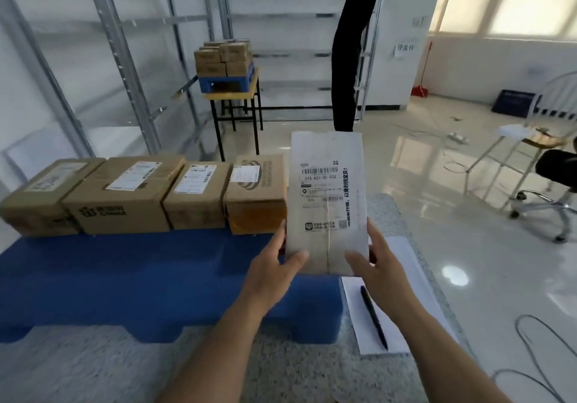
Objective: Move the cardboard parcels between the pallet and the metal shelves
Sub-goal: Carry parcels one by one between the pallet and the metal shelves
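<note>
I hold a long pale parcel (326,196) with a barcode label up in front of me, above the right end of the blue pallet (131,281). My left hand (274,265) grips its lower left edge, thumb on the front. My right hand (371,262) grips its lower right edge in the same way. Several brown cardboard parcels (125,196) stand in a row along the pallet's far edge. Metal shelves (118,46) rise behind the pallet on the left and at the back.
A white sheet with a black pen (374,318) lies right of the pallet. A small table with a blue pallet and stacked boxes (224,59) stands by the far shelves. A person in black (349,46) reaches into the back shelves. Chairs (530,165) and floor cables (543,349) are at right.
</note>
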`<action>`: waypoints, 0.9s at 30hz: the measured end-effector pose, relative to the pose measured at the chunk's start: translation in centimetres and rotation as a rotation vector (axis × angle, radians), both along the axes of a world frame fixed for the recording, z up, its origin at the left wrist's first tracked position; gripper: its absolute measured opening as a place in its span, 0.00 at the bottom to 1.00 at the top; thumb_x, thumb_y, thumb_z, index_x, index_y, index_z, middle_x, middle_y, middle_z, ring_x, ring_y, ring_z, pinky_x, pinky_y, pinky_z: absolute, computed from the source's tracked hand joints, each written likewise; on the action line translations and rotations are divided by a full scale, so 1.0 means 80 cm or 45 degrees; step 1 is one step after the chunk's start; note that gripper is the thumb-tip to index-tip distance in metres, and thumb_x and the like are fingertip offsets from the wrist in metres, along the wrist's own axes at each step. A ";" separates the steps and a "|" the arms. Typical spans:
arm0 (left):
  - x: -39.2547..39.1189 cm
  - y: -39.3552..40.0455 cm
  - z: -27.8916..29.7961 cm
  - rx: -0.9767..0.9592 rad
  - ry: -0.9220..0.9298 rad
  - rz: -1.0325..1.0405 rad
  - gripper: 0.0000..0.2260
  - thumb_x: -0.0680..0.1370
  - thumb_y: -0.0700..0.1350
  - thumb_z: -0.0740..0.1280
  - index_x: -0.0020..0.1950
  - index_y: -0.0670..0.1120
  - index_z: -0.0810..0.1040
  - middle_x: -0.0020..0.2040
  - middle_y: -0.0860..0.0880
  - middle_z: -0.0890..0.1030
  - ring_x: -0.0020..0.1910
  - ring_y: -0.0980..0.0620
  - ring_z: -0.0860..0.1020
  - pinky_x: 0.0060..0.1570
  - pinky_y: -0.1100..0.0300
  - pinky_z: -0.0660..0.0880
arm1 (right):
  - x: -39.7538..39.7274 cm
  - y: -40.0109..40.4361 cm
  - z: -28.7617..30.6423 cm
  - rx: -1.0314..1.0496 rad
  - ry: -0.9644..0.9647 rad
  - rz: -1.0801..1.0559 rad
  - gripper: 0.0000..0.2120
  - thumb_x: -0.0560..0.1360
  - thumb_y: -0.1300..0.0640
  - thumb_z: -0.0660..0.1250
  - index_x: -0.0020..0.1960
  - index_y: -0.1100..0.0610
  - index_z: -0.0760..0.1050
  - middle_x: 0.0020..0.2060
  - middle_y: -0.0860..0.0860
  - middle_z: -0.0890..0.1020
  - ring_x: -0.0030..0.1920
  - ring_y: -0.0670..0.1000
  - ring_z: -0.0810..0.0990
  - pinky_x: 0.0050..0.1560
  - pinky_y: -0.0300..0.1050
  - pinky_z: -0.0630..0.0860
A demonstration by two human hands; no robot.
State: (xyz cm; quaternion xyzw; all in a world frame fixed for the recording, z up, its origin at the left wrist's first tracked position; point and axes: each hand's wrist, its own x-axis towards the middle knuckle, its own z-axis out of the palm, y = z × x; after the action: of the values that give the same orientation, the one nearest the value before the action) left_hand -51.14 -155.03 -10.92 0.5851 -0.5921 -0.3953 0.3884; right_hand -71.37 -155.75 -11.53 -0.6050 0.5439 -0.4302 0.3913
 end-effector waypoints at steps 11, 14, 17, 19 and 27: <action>-0.062 -0.083 -0.006 0.139 -0.044 0.161 0.23 0.76 0.57 0.63 0.69 0.70 0.60 0.52 0.71 0.73 0.51 0.67 0.72 0.48 0.67 0.68 | -0.058 -0.121 -0.017 0.247 0.153 0.121 0.32 0.77 0.50 0.63 0.77 0.46 0.52 0.57 0.50 0.79 0.53 0.50 0.79 0.52 0.45 0.75; -0.058 -0.097 -0.014 0.183 -0.089 0.221 0.24 0.77 0.57 0.62 0.72 0.66 0.59 0.58 0.63 0.74 0.56 0.60 0.72 0.53 0.61 0.69 | -0.054 -0.142 -0.021 0.263 0.199 0.172 0.31 0.77 0.47 0.62 0.76 0.46 0.53 0.55 0.50 0.80 0.51 0.50 0.79 0.51 0.47 0.76; -0.050 -0.112 -0.020 0.235 -0.108 0.245 0.22 0.78 0.58 0.60 0.71 0.67 0.60 0.59 0.62 0.75 0.58 0.58 0.73 0.55 0.59 0.70 | -0.045 -0.160 -0.028 0.280 0.231 0.221 0.30 0.77 0.45 0.62 0.76 0.46 0.54 0.51 0.49 0.81 0.48 0.48 0.80 0.50 0.49 0.78; -0.042 -0.120 -0.027 0.275 -0.128 0.238 0.21 0.78 0.59 0.59 0.71 0.66 0.61 0.61 0.61 0.74 0.58 0.58 0.73 0.55 0.59 0.70 | -0.041 -0.170 -0.034 0.297 0.248 0.256 0.29 0.77 0.44 0.61 0.75 0.45 0.56 0.48 0.48 0.81 0.47 0.48 0.81 0.50 0.49 0.78; -0.003 -0.155 -0.018 0.013 -0.625 0.533 0.20 0.78 0.58 0.59 0.68 0.55 0.69 0.61 0.54 0.75 0.58 0.55 0.72 0.54 0.54 0.73 | -0.022 -0.212 -0.042 0.475 -0.145 0.248 0.22 0.77 0.43 0.60 0.71 0.43 0.65 0.57 0.46 0.78 0.53 0.46 0.79 0.57 0.54 0.77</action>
State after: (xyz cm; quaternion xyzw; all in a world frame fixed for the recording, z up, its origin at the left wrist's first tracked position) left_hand -51.39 -167.43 -12.40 0.7740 -0.5329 -0.1569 0.3039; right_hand -73.11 -172.74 -14.90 -0.5465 0.5301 -0.3156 0.5664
